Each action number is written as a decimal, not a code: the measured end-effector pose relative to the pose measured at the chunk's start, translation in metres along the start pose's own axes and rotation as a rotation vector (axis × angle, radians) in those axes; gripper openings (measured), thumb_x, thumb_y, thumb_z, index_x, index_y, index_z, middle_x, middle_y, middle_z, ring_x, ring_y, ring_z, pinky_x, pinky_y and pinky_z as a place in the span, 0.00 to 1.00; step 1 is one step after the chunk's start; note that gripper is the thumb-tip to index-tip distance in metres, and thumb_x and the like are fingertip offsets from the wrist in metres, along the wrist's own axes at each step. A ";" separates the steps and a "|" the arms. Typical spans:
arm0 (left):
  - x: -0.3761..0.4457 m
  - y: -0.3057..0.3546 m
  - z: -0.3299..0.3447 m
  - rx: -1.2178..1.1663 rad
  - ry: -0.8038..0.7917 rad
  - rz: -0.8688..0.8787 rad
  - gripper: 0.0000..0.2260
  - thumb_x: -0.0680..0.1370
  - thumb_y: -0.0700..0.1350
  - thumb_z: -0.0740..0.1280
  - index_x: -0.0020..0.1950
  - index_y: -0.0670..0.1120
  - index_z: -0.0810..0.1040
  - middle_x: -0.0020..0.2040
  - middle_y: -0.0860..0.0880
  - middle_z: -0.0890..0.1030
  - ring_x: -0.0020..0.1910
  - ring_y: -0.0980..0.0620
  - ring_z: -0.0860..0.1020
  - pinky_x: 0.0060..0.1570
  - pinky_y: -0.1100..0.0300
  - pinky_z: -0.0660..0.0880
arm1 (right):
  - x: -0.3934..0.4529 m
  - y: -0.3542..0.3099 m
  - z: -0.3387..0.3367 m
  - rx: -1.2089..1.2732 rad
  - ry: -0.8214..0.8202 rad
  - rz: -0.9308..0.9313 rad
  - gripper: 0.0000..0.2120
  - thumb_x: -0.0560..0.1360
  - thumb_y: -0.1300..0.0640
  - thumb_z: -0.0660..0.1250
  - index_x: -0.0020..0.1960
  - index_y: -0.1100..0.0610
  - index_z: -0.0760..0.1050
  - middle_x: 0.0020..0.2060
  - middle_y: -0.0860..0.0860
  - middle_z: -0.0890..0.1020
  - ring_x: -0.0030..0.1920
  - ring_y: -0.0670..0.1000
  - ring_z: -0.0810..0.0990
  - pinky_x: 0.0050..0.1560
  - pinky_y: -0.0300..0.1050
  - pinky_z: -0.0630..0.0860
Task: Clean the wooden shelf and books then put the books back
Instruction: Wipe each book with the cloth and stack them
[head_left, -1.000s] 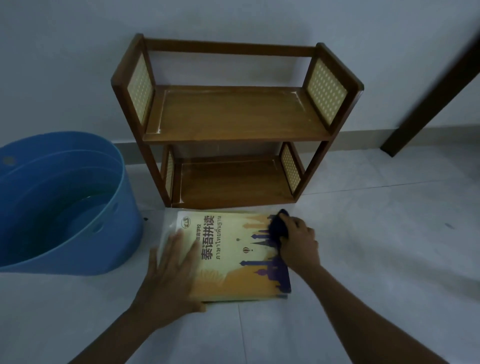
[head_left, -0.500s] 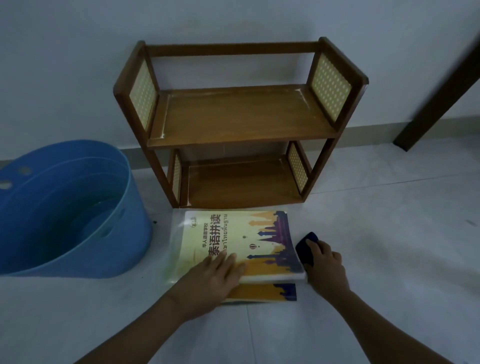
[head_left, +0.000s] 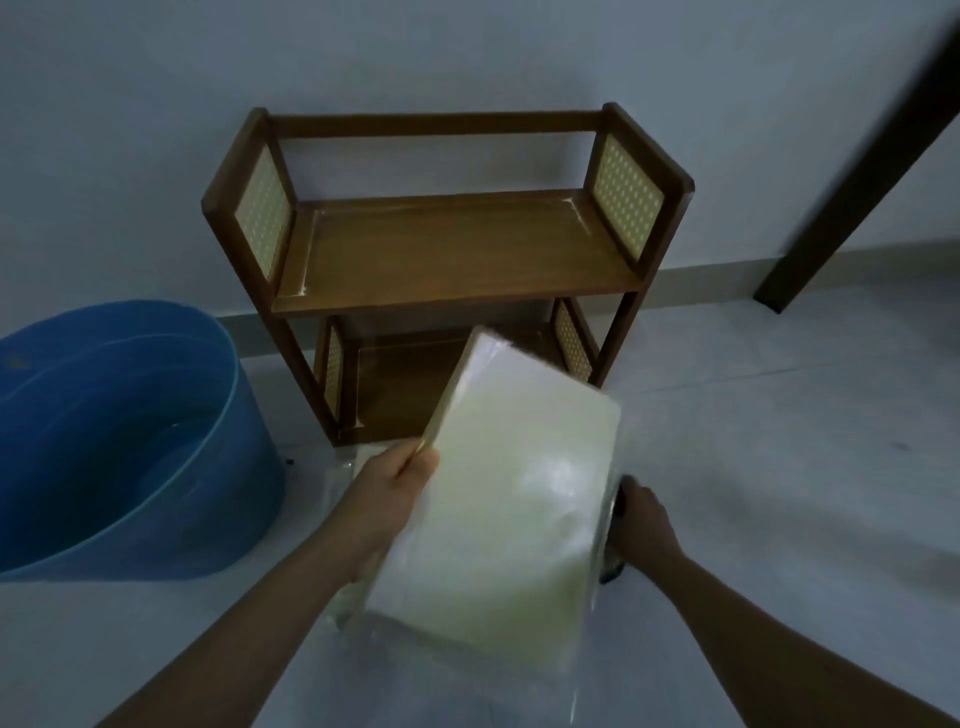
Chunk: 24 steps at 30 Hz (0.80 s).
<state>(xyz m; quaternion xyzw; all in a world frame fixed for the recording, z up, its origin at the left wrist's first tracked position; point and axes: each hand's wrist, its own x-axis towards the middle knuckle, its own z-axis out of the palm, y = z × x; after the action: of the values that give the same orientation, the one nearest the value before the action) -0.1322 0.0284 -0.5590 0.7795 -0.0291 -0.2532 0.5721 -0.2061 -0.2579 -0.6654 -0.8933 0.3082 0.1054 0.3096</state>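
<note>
My left hand (head_left: 387, 499) grips the left edge of a plastic-wrapped book (head_left: 509, 499) and holds it tilted up off the floor, its pale plain back cover facing me. The lifted book hides most of whatever lies under it; only a strip of clear wrap (head_left: 340, 475) shows at its left. My right hand (head_left: 641, 525) is down on the floor at the book's right edge, curled over a dark cloth (head_left: 613, 564) that barely shows. The two-tier wooden shelf (head_left: 447, 254) stands bare against the wall behind.
A blue plastic tub (head_left: 119, 441) with water sits on the floor to the left. A dark wooden post (head_left: 852, 171) leans down at the right. White tiled floor (head_left: 779, 467) spreads to the right of the shelf.
My left hand went from lying flat on the top book to gripping its edge and lifting it, turned over so the back cover faces me. My right hand with the cloth stayed low at the right.
</note>
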 end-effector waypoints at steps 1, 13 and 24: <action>0.000 -0.013 0.000 -0.019 -0.008 -0.080 0.20 0.76 0.61 0.62 0.61 0.51 0.78 0.58 0.48 0.81 0.59 0.46 0.77 0.64 0.42 0.72 | 0.000 -0.003 -0.009 0.127 0.025 0.030 0.11 0.72 0.57 0.65 0.54 0.55 0.73 0.46 0.57 0.79 0.44 0.59 0.80 0.41 0.45 0.72; 0.005 -0.089 -0.045 1.125 -0.417 0.138 0.55 0.68 0.69 0.67 0.77 0.51 0.32 0.75 0.54 0.30 0.76 0.53 0.33 0.74 0.44 0.37 | -0.098 -0.062 0.033 -0.180 0.050 -0.455 0.26 0.71 0.64 0.65 0.68 0.53 0.70 0.66 0.55 0.73 0.60 0.61 0.73 0.62 0.58 0.73; 0.002 -0.099 -0.051 1.029 -0.358 0.148 0.64 0.61 0.69 0.73 0.73 0.54 0.25 0.77 0.54 0.33 0.71 0.58 0.34 0.72 0.50 0.33 | -0.043 -0.115 0.052 -0.227 0.186 -0.319 0.28 0.74 0.61 0.63 0.73 0.49 0.64 0.73 0.52 0.65 0.68 0.60 0.66 0.68 0.59 0.65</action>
<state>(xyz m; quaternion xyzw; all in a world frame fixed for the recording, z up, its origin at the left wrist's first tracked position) -0.1332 0.1072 -0.6385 0.8993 -0.3008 -0.2941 0.1196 -0.1697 -0.1338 -0.6339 -0.9658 0.1763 0.0061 0.1899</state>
